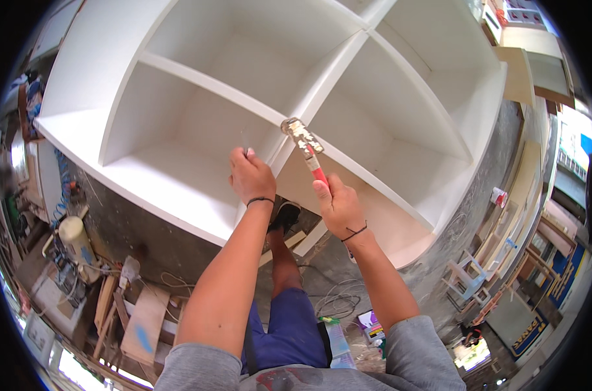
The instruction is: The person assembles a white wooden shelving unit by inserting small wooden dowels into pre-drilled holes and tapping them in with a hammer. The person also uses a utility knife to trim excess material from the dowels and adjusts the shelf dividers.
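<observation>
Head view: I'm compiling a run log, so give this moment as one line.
right hand: grips red-handled hammer; left hand: fingers curled, contents unclear; white shelf unit: behind both hands

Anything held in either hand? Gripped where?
Right hand: hammer, by its red handle. Left hand: curled closed; what it holds, if anything, can't be told.

Head-worn fisheye, aimed steeply down

The view looks from the wearer's head, upright, down and forward between the two forearms [221, 287], which rise from the lower edge beside a grey shirt [198, 368]. The white shelf unit [309, 94] is close, spanning most of the upper half and facing the lens with its open compartments. The wide field also takes in the blue shorts [289, 332] and floor [126, 208], bending straight edges toward a black rim.
</observation>
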Demonstrator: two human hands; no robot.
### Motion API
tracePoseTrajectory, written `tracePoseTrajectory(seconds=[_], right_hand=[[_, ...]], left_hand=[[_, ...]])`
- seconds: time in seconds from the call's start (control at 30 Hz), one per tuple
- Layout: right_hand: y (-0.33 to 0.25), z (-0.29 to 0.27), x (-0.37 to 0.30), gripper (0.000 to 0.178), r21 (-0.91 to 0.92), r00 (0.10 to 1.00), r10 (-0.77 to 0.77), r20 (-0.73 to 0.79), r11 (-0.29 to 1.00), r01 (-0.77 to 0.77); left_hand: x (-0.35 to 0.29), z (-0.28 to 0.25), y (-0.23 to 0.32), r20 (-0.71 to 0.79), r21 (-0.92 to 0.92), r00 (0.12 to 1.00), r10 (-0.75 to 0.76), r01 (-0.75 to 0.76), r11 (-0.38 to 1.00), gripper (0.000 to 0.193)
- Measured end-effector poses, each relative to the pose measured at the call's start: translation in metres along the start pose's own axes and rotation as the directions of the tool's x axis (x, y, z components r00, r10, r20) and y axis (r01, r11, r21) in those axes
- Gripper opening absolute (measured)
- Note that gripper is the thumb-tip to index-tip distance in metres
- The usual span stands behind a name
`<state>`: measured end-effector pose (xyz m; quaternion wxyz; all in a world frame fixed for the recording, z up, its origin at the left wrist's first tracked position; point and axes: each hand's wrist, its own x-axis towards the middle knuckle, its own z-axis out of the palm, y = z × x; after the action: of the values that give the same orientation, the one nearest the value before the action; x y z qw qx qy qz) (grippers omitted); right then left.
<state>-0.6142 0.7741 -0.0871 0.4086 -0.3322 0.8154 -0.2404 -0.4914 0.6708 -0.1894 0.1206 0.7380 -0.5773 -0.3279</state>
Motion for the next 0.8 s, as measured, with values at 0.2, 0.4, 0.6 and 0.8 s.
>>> tracePoseTrajectory(seconds=[0.2, 0.4, 0.6, 0.8], right_hand=[[0.031, -0.014, 0.003, 0.039, 0.139, 0.975, 0.023, -0.222, 0.990, 0.008], [0.108, -0.059, 0.038, 0.027, 0.236, 0.820, 0.113, -0.561, 0.971, 0.027], [0.150, -0.048, 0.061, 0.024, 0.415, 0.783, 0.305, -0.543, 0.908, -0.066], [0.147, -0.042, 0.057, 0.019, 0.720, 0.753, 0.383, -0.535, 0.672, 0.171]], left_hand=[[0.002, -0.001, -0.003, -0.040, 0.051, 0.999, 0.031, -0.029, 0.998, 0.022], [-0.001, 0.002, 0.005, -0.056, 0.075, 0.995, 0.086, -0.081, 0.994, 0.022], [0.004, 0.000, -0.011, -0.161, -0.003, 0.971, 0.180, -0.183, 0.983, 0.021], [0.020, 0.011, 0.080, -0.295, -0.309, 0.790, 0.537, -0.611, 0.729, 0.013]])
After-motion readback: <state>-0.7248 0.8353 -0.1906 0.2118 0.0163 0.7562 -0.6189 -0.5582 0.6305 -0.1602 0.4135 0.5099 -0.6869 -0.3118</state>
